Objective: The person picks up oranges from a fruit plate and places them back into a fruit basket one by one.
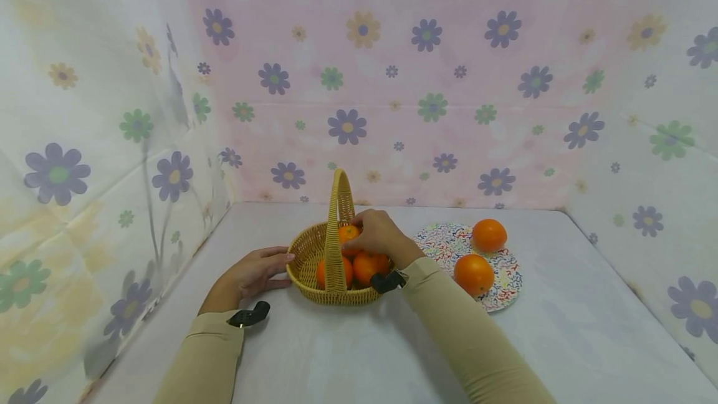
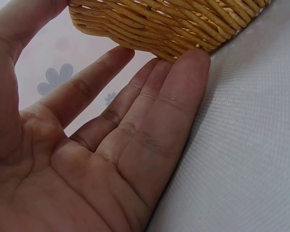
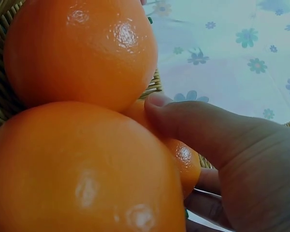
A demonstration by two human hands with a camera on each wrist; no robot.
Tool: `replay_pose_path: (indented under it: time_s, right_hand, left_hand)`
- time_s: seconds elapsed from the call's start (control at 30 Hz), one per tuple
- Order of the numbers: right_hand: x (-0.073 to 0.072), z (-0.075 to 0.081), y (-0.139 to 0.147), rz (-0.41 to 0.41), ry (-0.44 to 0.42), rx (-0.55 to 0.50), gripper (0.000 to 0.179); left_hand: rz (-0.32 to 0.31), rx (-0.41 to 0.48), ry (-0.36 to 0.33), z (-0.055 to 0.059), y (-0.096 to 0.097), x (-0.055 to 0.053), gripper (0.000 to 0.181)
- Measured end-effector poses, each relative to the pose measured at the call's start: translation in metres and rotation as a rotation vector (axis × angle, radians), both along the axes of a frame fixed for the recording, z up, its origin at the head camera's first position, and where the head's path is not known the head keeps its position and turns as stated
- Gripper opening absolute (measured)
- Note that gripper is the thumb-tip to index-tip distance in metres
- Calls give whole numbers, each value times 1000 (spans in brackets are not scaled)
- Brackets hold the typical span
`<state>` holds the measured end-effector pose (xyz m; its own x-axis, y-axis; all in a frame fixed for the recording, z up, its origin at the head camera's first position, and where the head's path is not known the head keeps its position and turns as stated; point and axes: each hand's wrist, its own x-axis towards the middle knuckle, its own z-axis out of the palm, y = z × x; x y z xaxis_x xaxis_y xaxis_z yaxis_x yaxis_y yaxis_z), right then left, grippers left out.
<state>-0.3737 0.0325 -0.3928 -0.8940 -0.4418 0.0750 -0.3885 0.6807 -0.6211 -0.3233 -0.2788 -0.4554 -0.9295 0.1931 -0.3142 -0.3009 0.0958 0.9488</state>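
Note:
A yellow wicker basket (image 1: 314,292) with a tall hoop handle stands on the table, holding several oranges (image 1: 363,269). My left hand (image 1: 255,273) touches its left side. In the left wrist view, straight fingers (image 2: 159,116) reach the underside of the woven wall. My right hand (image 1: 381,235) is inside the basket's right half, with thumb and fingers around an orange (image 1: 349,234) that lies above the others, partly behind the handle. In the right wrist view, the thumb (image 3: 183,116) lies against an orange (image 3: 186,162), while two larger-looking oranges partly cover it.
To the right of the basket lies a round, multicoloured speckled placemat (image 1: 507,273). Two oranges sit on it, one at the back (image 1: 490,235) and one nearer (image 1: 473,275). Flower-printed cloth (image 1: 392,105) encloses the white table (image 1: 336,354) at the back and both sides.

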Motion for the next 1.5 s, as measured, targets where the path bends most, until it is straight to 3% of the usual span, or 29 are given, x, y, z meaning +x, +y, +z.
replay_pose_path:
  time_s: [0.33,0.67,0.87,1.13,1.5]
  right_hand:
    - [0,-1,-1,-2,-33,19,54]
    - [2,1,-3,27,-8,51,35]
    - [-1,3,0,29,-13,61,43]
    - [0,18,10,19,6,89,63]
    - [-3,36,44,-37,67,160,56]
  left_hand:
    - [8,-3,-5,0,1,0,80]
    - [7,0,-5,-1,1,-1,78]
    - [-1,-16,-7,-1,0,-1,81]
    - [-12,-14,-2,-1,1,0,79]
    - [-9,-5,0,-1,0,-1,78]
